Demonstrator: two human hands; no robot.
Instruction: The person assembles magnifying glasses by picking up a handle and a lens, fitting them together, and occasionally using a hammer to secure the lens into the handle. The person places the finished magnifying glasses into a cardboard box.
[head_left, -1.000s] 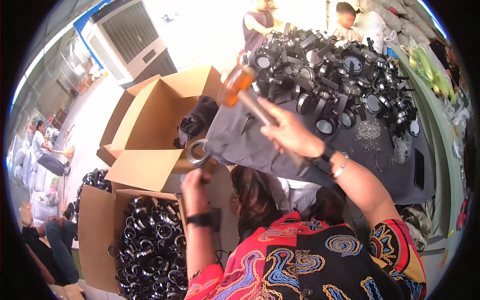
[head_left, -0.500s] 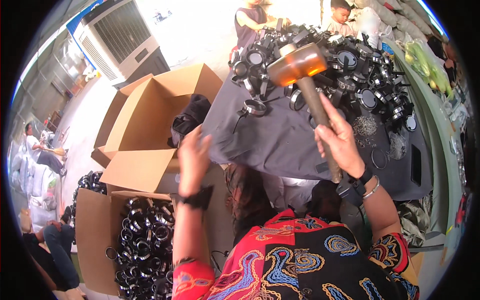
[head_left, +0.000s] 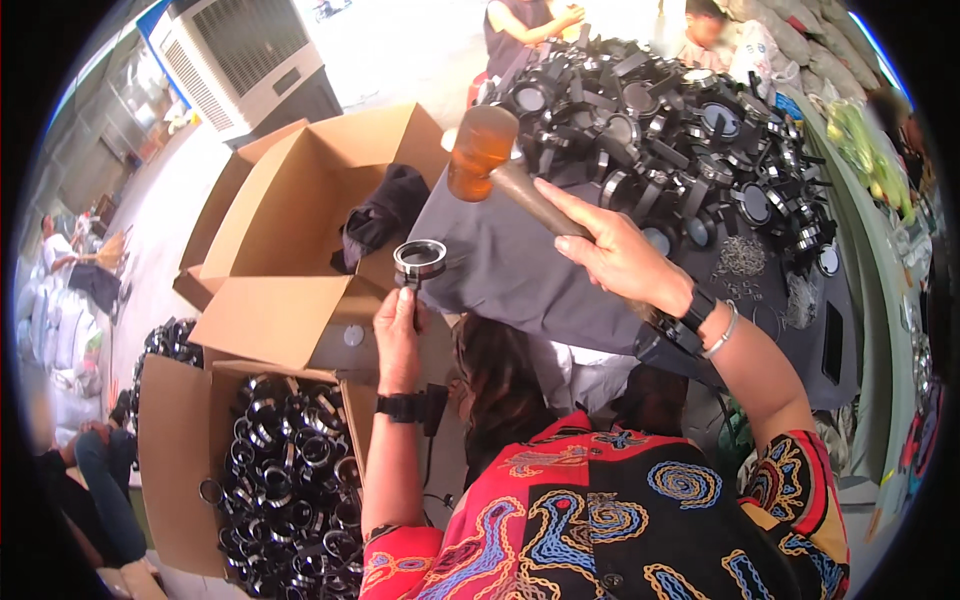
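My right hand is wrapped round the dark handle of a mallet with an amber, see-through head. The head hangs raised over the left edge of the dark cloth-covered table. Just left of that edge, my left hand pinches the stem of a black-and-silver ring-shaped part, its ring upward. A gap separates the mallet head from the ring. Many similar parts lie in a heap on the far side of the table.
Small metal bits and a black phone lie at the table's right. On the left stand an open carton with dark cloth inside and a box of ring parts. An air cooler stands behind. Other people sit nearby.
The ring part lying apart in front of the heap is gone from there; one is now in my left hand, which was blurred before. The mallet has swung left and slightly down.
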